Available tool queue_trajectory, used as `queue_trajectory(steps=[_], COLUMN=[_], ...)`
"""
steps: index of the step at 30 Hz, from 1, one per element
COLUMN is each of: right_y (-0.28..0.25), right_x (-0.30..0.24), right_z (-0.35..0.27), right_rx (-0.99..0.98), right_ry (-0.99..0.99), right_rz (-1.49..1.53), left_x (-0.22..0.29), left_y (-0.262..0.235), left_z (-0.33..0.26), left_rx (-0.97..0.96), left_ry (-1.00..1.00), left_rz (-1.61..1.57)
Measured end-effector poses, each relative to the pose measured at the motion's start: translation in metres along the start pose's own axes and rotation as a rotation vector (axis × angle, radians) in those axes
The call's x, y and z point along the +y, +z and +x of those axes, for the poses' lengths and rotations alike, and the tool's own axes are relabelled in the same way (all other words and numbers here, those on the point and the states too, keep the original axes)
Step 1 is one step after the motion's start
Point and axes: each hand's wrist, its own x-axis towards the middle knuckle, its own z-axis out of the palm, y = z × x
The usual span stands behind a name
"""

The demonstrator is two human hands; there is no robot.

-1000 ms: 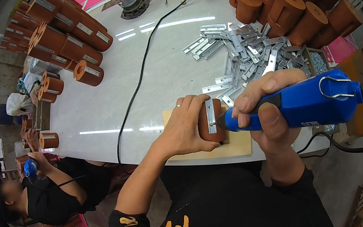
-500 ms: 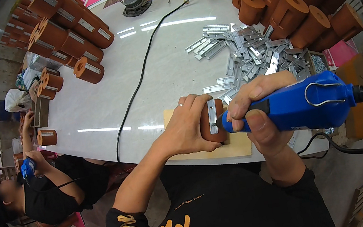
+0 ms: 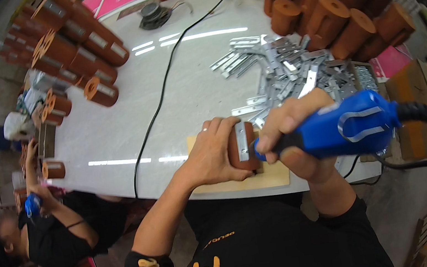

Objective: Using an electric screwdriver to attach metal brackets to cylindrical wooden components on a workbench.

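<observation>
My left hand (image 3: 212, 153) is wrapped round a reddish-brown cylinder (image 3: 236, 158), which lies on its side on a flat yellowish board (image 3: 270, 175). A silvery metal strip (image 3: 241, 141) lies lengthwise along the cylinder's upper face. Closed round a blue corded electric screwdriver (image 3: 344, 127), my right hand (image 3: 298, 137) holds it roughly level, its nose pointing left. That nose is beside the right edge of the strip; the bit's tip is blurred, so contact cannot be made out.
Loose metal strips (image 3: 293, 73) are heaped beyond my hands. Brown cylinders stand stacked at far right (image 3: 337, 13) and far left (image 3: 81, 56). A black cable (image 3: 165, 85) crosses the white table (image 3: 113, 132). At left, a co-worker (image 3: 56, 231) holds another blue tool.
The screwdriver's nose has come off the strip to its right side. Cylinder and left hand keep their places on the board, while the whole view has shifted slightly.
</observation>
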Motion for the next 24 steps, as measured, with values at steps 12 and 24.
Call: queue_trajectory(steps=[12, 24], right_y=[-0.189, -0.211], right_x=[-0.076, -0.097], right_z=[-0.052, -0.065], right_rx=[1.217, 1.411], right_ry=[-0.323, -0.430], right_rz=[-0.617, -0.457], left_x=[0.023, 0.029], left_y=[-0.001, -0.009], left_z=[0.002, -0.006], left_rx=[-0.079, 0.101], left_ry=[-0.129, -0.087], left_rz=[0.003, 0.029])
